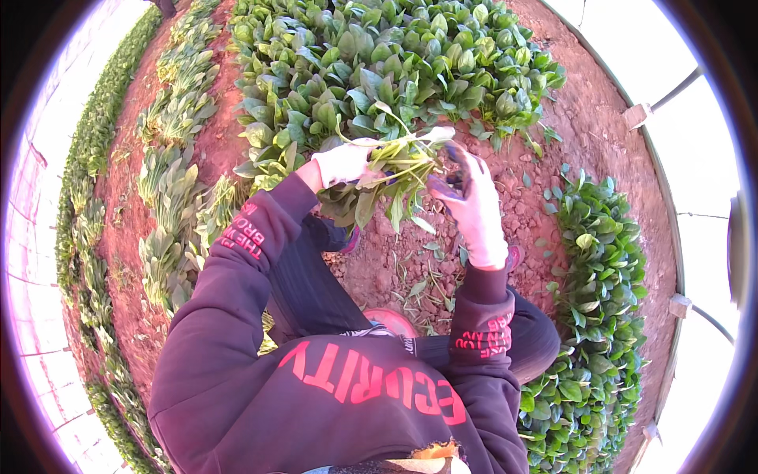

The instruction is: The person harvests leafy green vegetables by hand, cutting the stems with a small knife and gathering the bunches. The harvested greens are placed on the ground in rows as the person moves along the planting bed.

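My left hand (pixel 346 163), in a white glove, grips a bunch of leafy spinach plants (pixel 402 163). The stems point right, while many of the leaves hang down below the hand. My right hand (pixel 471 198) wears a white glove with dark, soiled-looking fingers. Its thumb and fingers are apart beside the stem ends; whether a fingertip touches them is hard to tell. Just beyond the bunch is the edge of a dense bed of standing spinach (pixel 391 65). Under the hands lies crumbly reddish soil (pixel 379 266) with loose leaves and stem scraps (pixel 420 287).
Cut bunches (pixel 169 201) lie in a row along the left. Another standing row (pixel 598 260) grows close to my right knee. A pale plastic greenhouse wall (pixel 704 237) with supporting poles curves along the right. A pinkish-red round object (pixel 391 320) sits between my legs.
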Demonstrator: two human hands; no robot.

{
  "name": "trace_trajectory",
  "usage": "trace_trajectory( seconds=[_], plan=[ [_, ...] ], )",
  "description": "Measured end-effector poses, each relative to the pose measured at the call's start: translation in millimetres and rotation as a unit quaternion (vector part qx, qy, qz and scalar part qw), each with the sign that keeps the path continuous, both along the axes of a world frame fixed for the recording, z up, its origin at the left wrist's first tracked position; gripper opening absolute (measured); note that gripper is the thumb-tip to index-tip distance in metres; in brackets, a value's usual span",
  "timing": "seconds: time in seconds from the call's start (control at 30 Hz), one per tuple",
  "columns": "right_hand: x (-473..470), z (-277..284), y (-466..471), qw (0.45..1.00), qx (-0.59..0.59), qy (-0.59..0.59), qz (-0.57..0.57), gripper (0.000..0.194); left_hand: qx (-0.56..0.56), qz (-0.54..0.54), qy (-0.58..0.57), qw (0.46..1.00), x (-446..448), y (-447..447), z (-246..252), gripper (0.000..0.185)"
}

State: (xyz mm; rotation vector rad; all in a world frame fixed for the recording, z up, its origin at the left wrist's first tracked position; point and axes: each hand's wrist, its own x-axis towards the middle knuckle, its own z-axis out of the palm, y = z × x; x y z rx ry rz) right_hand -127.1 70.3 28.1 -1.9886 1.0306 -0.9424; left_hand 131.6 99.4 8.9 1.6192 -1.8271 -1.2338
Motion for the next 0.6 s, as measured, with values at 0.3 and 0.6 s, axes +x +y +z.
trace_trajectory(
  seconds=[0.3, 0.6],
  plan=[
    [-48, 6, -17, 0.987, 0.081, -0.089, -0.103, 0.019, 0.115, -0.002, 0.250, 0.961, 13, -8, -28, 0.059],
    [-44, -8, -9, 0.998, 0.064, -0.010, -0.007, 0.035, 0.177, -0.020, 0.476, 0.861, 28, -18, -53, 0.050]
  ],
)
